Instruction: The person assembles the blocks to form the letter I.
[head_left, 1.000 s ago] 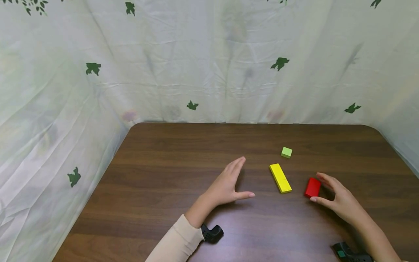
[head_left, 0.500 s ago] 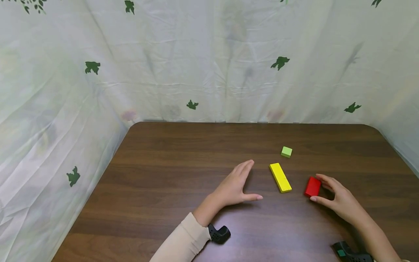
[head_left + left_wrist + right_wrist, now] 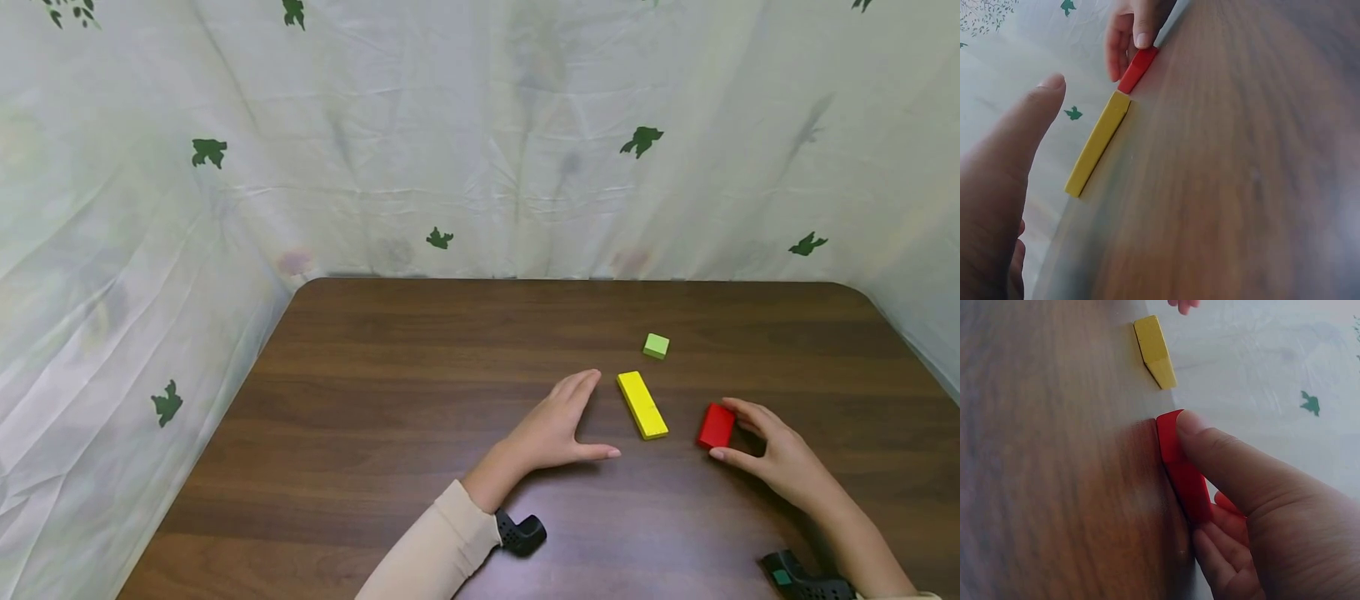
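Note:
The right hand (image 3: 776, 458) pinches a red block (image 3: 716, 426) lying on the table, thumb at its near end and fingers at its far end. In the right wrist view the thumb covers part of the red block (image 3: 1182, 469). A long yellow block (image 3: 642, 406) lies to the left of the red one, apart from it. Left of the yellow block, the left hand (image 3: 551, 429) hovers with fingers extended and thumb spread wide, holding nothing. Its thumb (image 3: 1016, 140) shows beside the yellow block (image 3: 1097, 145) in the left wrist view.
A small light green block (image 3: 656, 346) lies behind the yellow one. The brown wooden table (image 3: 420, 333) has a far edge against a pale curtain (image 3: 480, 167) with green leaf-like shapes. Each wrist wears a black device (image 3: 522, 533).
The left hand has moved right, closer to the yellow block, its fingers still spread. The right hand and the blocks have stayed in place.

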Action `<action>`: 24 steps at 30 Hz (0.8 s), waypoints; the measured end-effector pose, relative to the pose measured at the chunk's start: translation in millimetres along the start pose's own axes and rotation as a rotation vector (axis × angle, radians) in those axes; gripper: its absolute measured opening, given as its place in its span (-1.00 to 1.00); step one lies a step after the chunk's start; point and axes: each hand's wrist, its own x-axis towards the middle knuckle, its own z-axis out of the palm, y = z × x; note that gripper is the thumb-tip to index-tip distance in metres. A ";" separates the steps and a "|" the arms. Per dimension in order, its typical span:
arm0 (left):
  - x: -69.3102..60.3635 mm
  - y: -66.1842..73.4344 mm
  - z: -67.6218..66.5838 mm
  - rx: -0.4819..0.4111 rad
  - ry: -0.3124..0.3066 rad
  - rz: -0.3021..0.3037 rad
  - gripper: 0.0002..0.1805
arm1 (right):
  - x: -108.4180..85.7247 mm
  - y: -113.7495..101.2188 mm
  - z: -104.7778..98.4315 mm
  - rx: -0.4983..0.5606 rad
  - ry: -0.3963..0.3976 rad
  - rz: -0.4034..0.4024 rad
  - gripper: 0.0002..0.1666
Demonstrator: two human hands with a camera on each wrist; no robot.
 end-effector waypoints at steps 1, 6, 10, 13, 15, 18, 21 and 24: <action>1.2 0.4 0.8 -0.001 0.001 0.002 0.11 | 0.2 0.1 0.1 -0.001 0.000 0.000 -0.14; 7.1 2.2 5.0 -0.001 -0.005 -0.002 0.11 | 0.7 -0.2 0.8 -0.001 -0.001 -0.004 -0.14; 12.4 3.9 8.5 -0.003 -0.018 -0.025 0.10 | 0.6 0.2 0.9 0.002 0.003 -0.008 -0.14; 17.5 5.8 11.7 -0.001 -0.029 -0.036 0.10 | 0.2 0.6 0.4 0.003 0.004 -0.005 -0.15; 20.9 7.2 13.7 0.003 -0.032 -0.041 0.10 | 0.0 0.6 0.3 0.001 0.003 -0.004 -0.15; 25.5 9.2 16.6 0.016 -0.036 -0.051 0.11 | -0.2 0.8 0.0 -0.009 0.003 -0.002 -0.16; 28.2 10.2 18.8 0.037 -0.038 -0.070 0.12 | 0.0 0.9 0.5 -0.011 0.004 -0.002 -0.17; 30.6 11.3 21.4 0.057 -0.048 -0.095 0.13 | -0.5 1.1 0.2 -0.012 0.002 0.003 -0.16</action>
